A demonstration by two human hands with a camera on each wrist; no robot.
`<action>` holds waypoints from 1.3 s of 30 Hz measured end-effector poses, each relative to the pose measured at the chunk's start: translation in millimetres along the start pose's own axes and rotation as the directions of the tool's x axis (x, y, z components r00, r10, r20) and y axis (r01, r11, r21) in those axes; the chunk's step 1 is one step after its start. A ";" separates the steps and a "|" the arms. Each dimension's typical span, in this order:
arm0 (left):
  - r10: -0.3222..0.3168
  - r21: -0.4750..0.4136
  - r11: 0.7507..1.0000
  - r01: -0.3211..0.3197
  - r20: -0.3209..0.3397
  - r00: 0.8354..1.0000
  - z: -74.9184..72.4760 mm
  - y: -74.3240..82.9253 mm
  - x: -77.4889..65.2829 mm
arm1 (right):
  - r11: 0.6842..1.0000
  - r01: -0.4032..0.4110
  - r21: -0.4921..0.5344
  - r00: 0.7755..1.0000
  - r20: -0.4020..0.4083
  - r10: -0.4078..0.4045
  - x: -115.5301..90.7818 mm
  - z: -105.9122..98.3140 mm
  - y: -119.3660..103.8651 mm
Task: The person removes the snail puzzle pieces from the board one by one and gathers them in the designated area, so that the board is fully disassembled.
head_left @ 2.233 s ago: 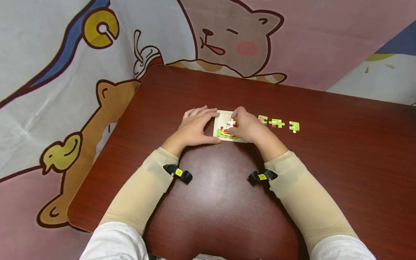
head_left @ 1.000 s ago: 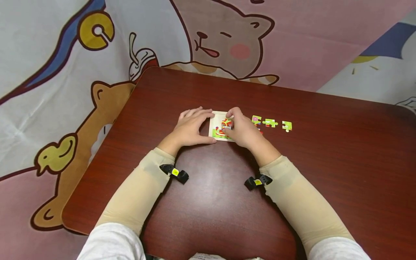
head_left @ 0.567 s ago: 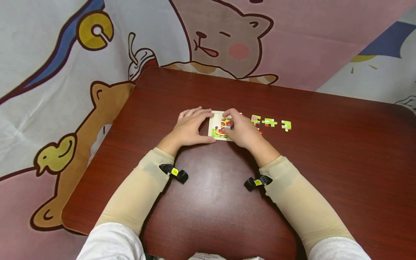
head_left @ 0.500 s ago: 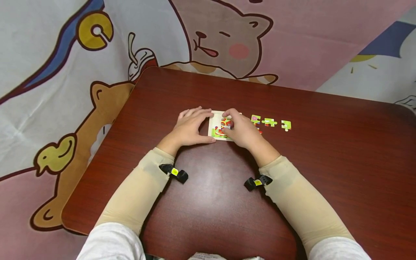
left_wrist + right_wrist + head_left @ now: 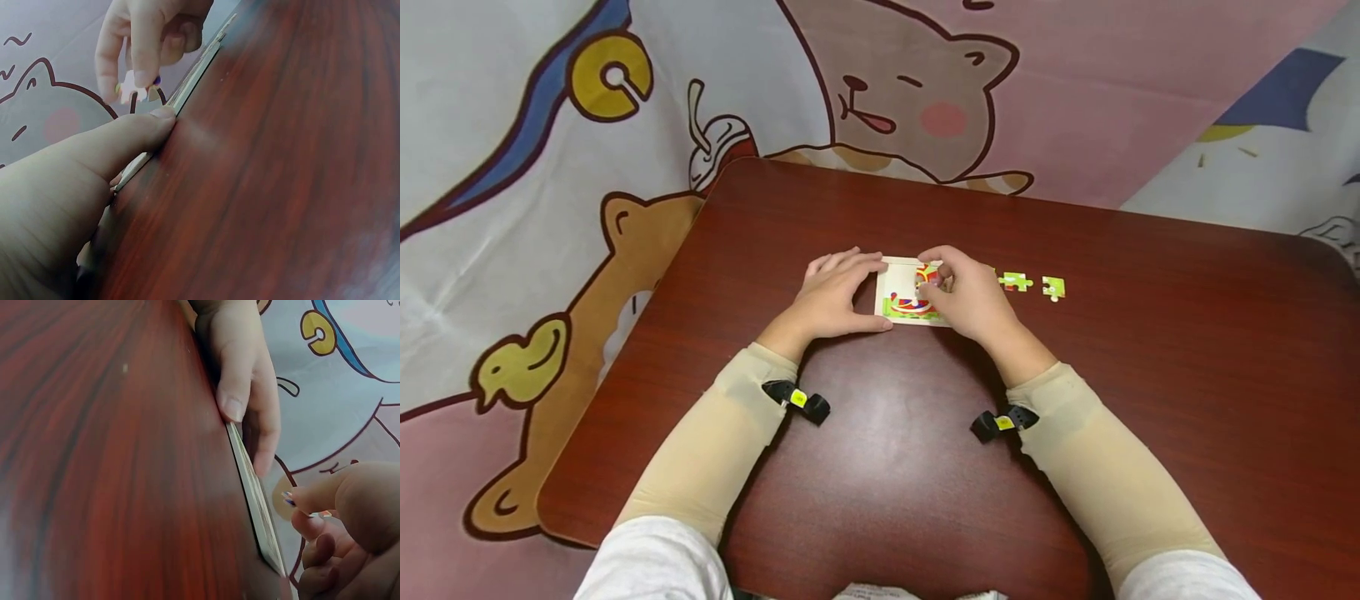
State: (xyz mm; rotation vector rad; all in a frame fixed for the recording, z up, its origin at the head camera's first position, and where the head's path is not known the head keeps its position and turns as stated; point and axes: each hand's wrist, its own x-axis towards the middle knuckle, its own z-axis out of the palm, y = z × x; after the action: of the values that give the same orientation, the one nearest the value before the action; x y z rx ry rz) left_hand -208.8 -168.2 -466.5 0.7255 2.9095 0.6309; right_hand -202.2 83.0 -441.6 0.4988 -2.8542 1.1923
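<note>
A small square puzzle board (image 5: 898, 280) lies on the table; its lower part shows a colourful picture, its upper left is bare pale wood. My left hand (image 5: 835, 296) holds it by the left side, thumb at the near edge and fingers at the far corner. Over the board's right part, my right hand (image 5: 976, 292) pinches a small puzzle piece (image 5: 132, 90) between thumb and index finger. In the left wrist view this piece is raised off the board. The right hand hides the board's right side.
Loose puzzle pieces lie right of the board: a green and white piece (image 5: 1017, 282) and a green corner piece (image 5: 1053, 288), with another mostly hidden behind the right hand. The reddish-brown table (image 5: 1150, 358) meets a cartoon-printed cloth (image 5: 1075, 100) at the back.
Half a second ago the right fingers were down at the board around the piece; now they have come up and slightly right, pinching it. The left hand stays on the board. The view shifts slightly.
</note>
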 end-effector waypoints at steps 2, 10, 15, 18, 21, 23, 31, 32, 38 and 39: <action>-0.003 0.002 1.000 0.003 0.001 1.000 0.4 -0.1 0.0 | 1.000 0.009 0.004 1.000 -0.019 -0.009 -3.6 -5.2 4.7; 0.007 -0.002 1.000 -0.007 0.001 1.000 0.1 -0.2 0.3 | 1.000 0.005 -0.019 0.998 -0.060 -0.006 -20.8 -28.0 33.8; 0.010 0.003 1.000 -0.010 0.001 1.000 0.2 -0.1 0.6 | 0.999 -0.023 -0.026 0.997 -0.074 0.021 -35.9 -41.8 47.9; 0.010 0.003 1.000 -0.010 0.001 1.000 0.4 -0.7 0.1 | 0.998 -0.041 -0.054 0.996 -0.084 0.037 -45.1 -48.8 54.5; 0.012 0.000 1.000 -0.012 0.002 1.000 0.6 -1.0 0.2 | 0.995 -0.053 -0.081 0.994 -0.095 0.045 -52.8 -55.0 61.2; 0.014 -0.001 1.000 -0.014 0.002 1.000 0.6 -0.9 0.1 | 0.994 -0.056 -0.094 0.994 -0.099 0.046 -56.1 -58.3 64.8; 0.016 0.007 1.000 -0.016 -0.003 1.000 -3.6 2.1 2.4 | 0.992 -0.059 -0.110 0.994 -0.095 0.049 -57.2 -66.1 71.9; 0.017 0.005 1.000 -0.017 -0.005 1.000 -3.8 2.6 2.4 | 0.992 -0.064 -0.109 0.994 -0.094 0.053 -57.5 -66.7 72.4; 0.008 -0.002 1.000 -0.008 0.008 1.000 -2.2 3.0 0.1 | 0.990 -0.088 -0.112 0.994 -0.069 0.080 -59.9 -67.8 74.7; 0.005 0.000 1.000 -0.005 0.008 1.000 -1.9 2.8 -0.2 | 0.990 -0.086 -0.114 0.995 -0.065 0.079 -59.9 -67.9 74.4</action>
State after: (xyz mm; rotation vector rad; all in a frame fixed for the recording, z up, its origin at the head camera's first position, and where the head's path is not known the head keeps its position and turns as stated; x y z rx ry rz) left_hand -207.8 -166.8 -463.6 0.7345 2.9008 0.6270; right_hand -174.9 196.4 -452.6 0.3376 -2.8970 1.0240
